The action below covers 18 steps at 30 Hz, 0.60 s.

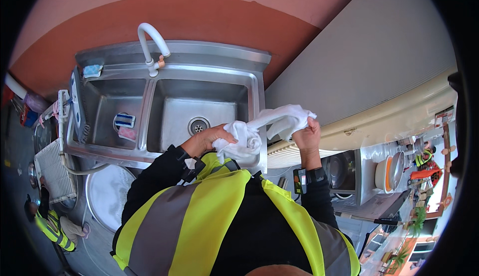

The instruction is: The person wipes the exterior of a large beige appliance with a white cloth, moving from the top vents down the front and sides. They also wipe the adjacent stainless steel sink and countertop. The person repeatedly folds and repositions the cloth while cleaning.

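Observation:
A white cloth is stretched between my two hands, over the right front edge of a steel double sink. My left hand grips its bunched, crumpled end close to my vest. Farther right, my right hand is closed on the other end, which hangs in loose folds from the fingers. The middle of the cloth looks twisted between them. Beneath and left of the cloth lies the right basin, with its drain visible.
A white faucet rises behind the sink. Brushes lie in the left basin; a blue sponge sits on its back corner. A large grey appliance stands at the right. A round tub and another person are at the lower left.

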Each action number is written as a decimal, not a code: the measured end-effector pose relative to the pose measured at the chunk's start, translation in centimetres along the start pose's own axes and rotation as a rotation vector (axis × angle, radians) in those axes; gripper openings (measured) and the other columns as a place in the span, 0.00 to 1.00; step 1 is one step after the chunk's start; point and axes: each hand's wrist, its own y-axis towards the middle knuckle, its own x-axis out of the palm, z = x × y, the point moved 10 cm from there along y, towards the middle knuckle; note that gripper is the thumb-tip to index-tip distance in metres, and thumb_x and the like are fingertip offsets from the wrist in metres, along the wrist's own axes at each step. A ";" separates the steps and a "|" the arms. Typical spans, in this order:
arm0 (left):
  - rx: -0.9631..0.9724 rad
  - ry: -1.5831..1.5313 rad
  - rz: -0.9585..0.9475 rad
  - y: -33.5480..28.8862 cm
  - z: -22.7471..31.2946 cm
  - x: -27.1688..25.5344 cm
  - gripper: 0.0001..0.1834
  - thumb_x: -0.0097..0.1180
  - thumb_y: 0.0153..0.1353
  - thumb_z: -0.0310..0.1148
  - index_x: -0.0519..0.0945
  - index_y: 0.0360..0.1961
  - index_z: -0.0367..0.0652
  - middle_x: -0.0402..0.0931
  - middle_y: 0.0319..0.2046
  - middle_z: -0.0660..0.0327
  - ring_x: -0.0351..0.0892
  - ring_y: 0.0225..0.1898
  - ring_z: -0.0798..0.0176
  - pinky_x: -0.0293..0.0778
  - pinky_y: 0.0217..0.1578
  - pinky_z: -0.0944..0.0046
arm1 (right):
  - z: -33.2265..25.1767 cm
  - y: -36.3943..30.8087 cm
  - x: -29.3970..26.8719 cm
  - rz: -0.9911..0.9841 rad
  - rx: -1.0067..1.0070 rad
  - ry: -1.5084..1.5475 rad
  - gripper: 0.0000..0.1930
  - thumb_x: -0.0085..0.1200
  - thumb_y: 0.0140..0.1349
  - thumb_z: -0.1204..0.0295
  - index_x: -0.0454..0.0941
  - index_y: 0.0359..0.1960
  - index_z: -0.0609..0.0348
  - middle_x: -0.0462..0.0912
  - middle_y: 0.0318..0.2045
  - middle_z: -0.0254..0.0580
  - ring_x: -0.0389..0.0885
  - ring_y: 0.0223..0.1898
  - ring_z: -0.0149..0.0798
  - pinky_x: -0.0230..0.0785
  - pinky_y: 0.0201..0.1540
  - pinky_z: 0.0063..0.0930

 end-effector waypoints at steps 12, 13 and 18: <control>0.290 -0.100 0.008 -3.5 6.3 -0.7 0.29 0.54 0.47 0.25 0.70 0.55 0.38 0.76 0.46 0.53 0.78 0.46 0.56 0.72 0.51 0.60 | 2.3 0.1 6.3 -0.111 0.354 0.277 0.21 0.41 0.62 0.61 0.73 0.49 0.62 0.78 0.48 0.50 0.74 0.52 0.47 0.63 0.58 0.44; 0.315 -0.119 -0.027 -3.7 6.8 -0.8 0.29 0.54 0.47 0.24 0.70 0.55 0.38 0.76 0.45 0.53 0.78 0.46 0.56 0.72 0.51 0.61 | 1.5 0.2 6.7 -0.137 0.324 0.317 0.20 0.41 0.62 0.61 0.73 0.50 0.61 0.78 0.48 0.47 0.74 0.52 0.47 0.62 0.58 0.45; 0.424 0.212 0.322 -6.3 8.8 -8.0 0.29 0.56 0.44 0.23 0.72 0.53 0.41 0.77 0.41 0.60 0.77 0.43 0.64 0.72 0.46 0.66 | -7.0 1.1 5.2 -0.259 -0.003 0.428 0.27 0.42 0.61 0.61 0.63 0.60 0.62 0.64 0.62 0.50 0.57 0.65 0.52 0.44 0.66 0.55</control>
